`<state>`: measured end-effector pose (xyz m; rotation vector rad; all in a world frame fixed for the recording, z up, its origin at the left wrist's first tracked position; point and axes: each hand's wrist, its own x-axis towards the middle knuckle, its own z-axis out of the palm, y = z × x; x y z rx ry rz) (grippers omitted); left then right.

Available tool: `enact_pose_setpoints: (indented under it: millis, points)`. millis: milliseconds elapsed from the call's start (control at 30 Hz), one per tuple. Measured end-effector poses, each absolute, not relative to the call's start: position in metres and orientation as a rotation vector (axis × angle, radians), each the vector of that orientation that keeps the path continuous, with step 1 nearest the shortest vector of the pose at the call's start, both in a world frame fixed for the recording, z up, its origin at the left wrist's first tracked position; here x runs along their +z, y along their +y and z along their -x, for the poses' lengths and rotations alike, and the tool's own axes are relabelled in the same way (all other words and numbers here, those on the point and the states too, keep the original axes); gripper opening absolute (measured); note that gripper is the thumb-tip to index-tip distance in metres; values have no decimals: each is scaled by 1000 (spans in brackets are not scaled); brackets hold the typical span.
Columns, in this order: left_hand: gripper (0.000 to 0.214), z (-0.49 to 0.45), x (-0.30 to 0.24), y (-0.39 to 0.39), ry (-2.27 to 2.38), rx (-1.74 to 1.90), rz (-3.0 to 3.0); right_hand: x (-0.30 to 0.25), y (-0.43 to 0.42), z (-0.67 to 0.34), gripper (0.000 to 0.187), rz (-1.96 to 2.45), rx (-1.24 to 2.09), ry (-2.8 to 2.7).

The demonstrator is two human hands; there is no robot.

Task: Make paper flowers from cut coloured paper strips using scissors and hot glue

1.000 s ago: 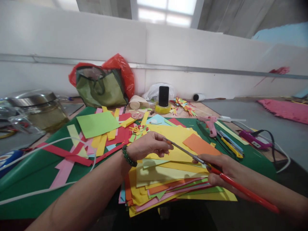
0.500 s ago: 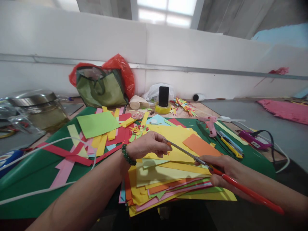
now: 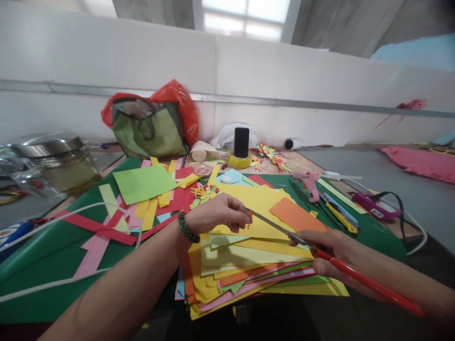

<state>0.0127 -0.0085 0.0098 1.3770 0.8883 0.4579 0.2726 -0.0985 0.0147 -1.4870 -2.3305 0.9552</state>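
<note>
My left hand (image 3: pixel 218 214), with a green bead bracelet (image 3: pixel 185 228) on the wrist, pinches a tiny orange paper scrap (image 3: pixel 249 214) at its fingertips. My right hand (image 3: pixel 329 248) is closed on long scissors (image 3: pixel 284 231) with red handles (image 3: pixel 369 284); their metal blades point left and meet the scrap. Both hands hover over a thick stack of coloured paper sheets (image 3: pixel 249 265), mostly yellow, with an orange sheet (image 3: pixel 295 215) on top.
A green mat (image 3: pixel 46 255) covers the table, strewn with red, pink and yellow strips (image 3: pixel 117 222) and a green sheet (image 3: pixel 144 182). A pink glue gun (image 3: pixel 312 185), cutters (image 3: pixel 341 215), a phone on a tape roll (image 3: pixel 241 142), a bag (image 3: pixel 149 128), a glass jar (image 3: pixel 60 163) and a white cable (image 3: pixel 64 213) lie around.
The scissors and my right hand have slid slightly right and down. My left hand keeps its pinch on the scrap and has barely moved.
</note>
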Motion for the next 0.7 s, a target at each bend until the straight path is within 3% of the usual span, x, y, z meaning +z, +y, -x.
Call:
enact_pose_setpoints:
  millis: [433,600,700]
  points:
    - [17,-9,7,-6,834,489,-1313,13,-96,-272,72,1594,888,-2241]
    - [36,-6,3,1,726,619,-1134,6,-59,-281,57,1860,440,-2235]
    - [36,-4,0,4,716,694,-1093,-1,-36,-282,43,2041,175,-2282]
